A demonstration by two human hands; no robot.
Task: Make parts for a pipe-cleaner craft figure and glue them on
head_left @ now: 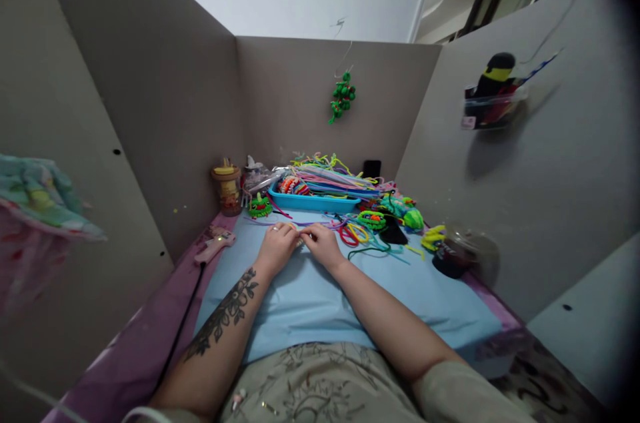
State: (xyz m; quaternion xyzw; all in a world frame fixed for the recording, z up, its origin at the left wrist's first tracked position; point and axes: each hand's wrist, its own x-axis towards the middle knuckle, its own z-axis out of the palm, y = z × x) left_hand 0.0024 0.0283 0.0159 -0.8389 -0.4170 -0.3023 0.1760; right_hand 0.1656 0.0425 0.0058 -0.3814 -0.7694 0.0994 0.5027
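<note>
My left hand and my right hand rest close together on a light blue mat, fingertips meeting. Both pinch something small and thin between them, too small to name. The left forearm carries a dark tattoo. Just beyond the fingers lie loose pipe cleaners in red, yellow and green. A blue tray piled with many coloured pipe cleaners stands behind them.
Grey partition walls enclose the desk on three sides. A pink glue gun with a black cord lies at left. A yellow-lidded jar stands at back left. A dark round container sits at right. A green ornament hangs on the back wall.
</note>
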